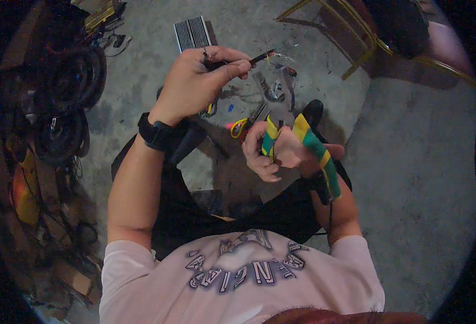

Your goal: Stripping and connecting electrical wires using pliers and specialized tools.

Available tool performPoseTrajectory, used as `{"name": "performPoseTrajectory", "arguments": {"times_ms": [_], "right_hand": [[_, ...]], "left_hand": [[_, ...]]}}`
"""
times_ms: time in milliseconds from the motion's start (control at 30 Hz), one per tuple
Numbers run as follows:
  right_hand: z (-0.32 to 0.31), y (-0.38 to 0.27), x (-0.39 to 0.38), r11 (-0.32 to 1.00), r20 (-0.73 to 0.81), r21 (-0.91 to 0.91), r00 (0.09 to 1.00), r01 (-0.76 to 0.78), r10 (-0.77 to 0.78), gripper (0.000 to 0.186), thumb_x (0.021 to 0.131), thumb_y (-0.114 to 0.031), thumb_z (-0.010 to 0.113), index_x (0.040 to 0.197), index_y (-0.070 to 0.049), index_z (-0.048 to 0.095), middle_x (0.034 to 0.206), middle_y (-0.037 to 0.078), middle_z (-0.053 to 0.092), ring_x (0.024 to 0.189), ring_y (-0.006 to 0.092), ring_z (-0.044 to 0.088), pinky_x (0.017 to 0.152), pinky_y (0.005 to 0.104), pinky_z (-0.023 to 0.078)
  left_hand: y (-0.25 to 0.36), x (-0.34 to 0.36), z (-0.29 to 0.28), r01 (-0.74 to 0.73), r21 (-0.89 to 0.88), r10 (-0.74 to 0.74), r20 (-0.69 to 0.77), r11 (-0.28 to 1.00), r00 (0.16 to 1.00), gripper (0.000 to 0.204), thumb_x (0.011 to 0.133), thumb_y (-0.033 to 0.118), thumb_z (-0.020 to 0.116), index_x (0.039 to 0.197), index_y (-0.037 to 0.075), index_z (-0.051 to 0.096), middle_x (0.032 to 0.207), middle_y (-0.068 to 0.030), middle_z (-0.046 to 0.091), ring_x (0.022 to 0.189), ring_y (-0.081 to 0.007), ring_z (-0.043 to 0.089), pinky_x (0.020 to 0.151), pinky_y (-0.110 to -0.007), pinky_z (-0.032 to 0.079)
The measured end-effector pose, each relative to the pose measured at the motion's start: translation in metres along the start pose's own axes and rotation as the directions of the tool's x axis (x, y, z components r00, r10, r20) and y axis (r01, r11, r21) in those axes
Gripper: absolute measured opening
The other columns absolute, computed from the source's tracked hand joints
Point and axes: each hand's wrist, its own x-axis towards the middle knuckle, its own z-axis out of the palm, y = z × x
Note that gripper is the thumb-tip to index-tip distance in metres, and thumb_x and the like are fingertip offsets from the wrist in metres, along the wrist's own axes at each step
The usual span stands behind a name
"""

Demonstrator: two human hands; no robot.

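My left hand point(208, 78) pinches a dark cable point(263, 56) between thumb and fingers. The cable's end points right and splits into thin coloured wires and loose, frayed strands. Below and to the right, my right hand point(286, 151) grips a pair of pliers point(282, 110), its handles wrapped in green and yellow tape. Their metal jaws are spread apart, pointing up and away from me, just under the cable end. Jaws and cable overlap closely in view, so I cannot tell whether they touch. A dark watch sits on my left wrist.
A silver finned metal block point(192, 33) lies on the concrete floor beyond my left hand. Yellow looped wire point(239, 128) lies between my hands. At far right stands a gold-framed chair point(376, 40). Black coils point(76, 75) and mixed clutter fill the left side.
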Motion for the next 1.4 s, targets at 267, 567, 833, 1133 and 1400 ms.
{"name": "performPoseTrajectory", "arguments": {"times_ms": [267, 567, 833, 1133, 1400], "right_hand": [[0.041, -0.001, 0.015, 0.99, -0.278, -0.117, 0.96, -0.081, 0.046, 0.076, 0.072, -0.045, 0.082, 0.124, -0.001, 0.047, 0.091, 0.002, 0.048, 0.073, 0.0137, 0.048, 0.062, 0.0283, 0.041], [0.049, 0.007, 0.013, 0.992, -0.375, -0.118, 0.927, -0.034, -0.013, 0.044, 0.084, -0.032, 0.07, 0.113, -0.005, 0.051, 0.086, 0.002, 0.048, 0.07, 0.0134, 0.046, 0.064, 0.0292, 0.041], [0.051, 0.014, 0.017, 0.977, -0.374, -0.214, 0.922, 0.022, -0.103, 0.092, 0.04, -0.053, 0.089, 0.107, -0.009, 0.046, 0.096, 0.002, 0.044, 0.083, 0.0153, 0.047, 0.074, 0.0366, 0.042], [0.056, 0.015, 0.031, 0.968, -0.503, -0.248, 0.851, 0.025, -0.151, 0.081, 0.054, -0.035, 0.093, 0.114, -0.009, 0.044, 0.097, 0.0, 0.045, 0.091, 0.0132, 0.048, 0.083, 0.0314, 0.043], [0.05, 0.019, 0.037, 0.959, -0.46, -0.283, 0.876, 0.009, -0.144, 0.103, 0.037, -0.054, 0.094, 0.115, -0.011, 0.043, 0.102, 0.0, 0.044, 0.093, 0.0146, 0.048, 0.083, 0.0351, 0.042]], "left_hand": [[-0.007, -0.009, -0.003, 0.022, -0.021, -0.022, 0.001, 1.0, 1.0, 0.023, 0.091, 0.014, 0.067, 0.108, -0.002, 0.069, 0.092, -0.0047, 0.072, 0.087, -0.011, 0.066, 0.08, -0.026, 0.051], [-0.01, -0.008, 0.0, -0.024, -0.059, 0.019, -0.081, 0.998, 0.997, 0.021, 0.091, 0.016, 0.067, 0.102, -0.001, 0.072, 0.083, -0.001, 0.072, 0.073, -0.0047, 0.059, 0.066, -0.022, 0.045], [0.002, -0.009, -0.008, 0.083, -0.014, -0.084, -0.091, 0.996, 0.992, 0.026, 0.09, 0.018, 0.07, 0.106, -0.002, 0.071, 0.092, -0.0045, 0.072, 0.088, -0.0115, 0.065, 0.083, -0.026, 0.049], [-0.013, 0.0, -0.003, -0.039, -0.017, 0.037, -0.129, 0.999, 0.991, 0.02, 0.091, 0.017, 0.067, 0.102, 0.002, 0.073, 0.083, -0.0003, 0.072, 0.075, -0.0051, 0.06, 0.07, -0.022, 0.047], [-0.017, 0.0, -0.007, 0.036, -0.026, -0.038, -0.088, 0.999, 0.995, 0.022, 0.091, 0.014, 0.068, 0.106, -0.002, 0.071, 0.094, -0.006, 0.073, 0.089, -0.0118, 0.066, 0.084, -0.027, 0.051]]}}
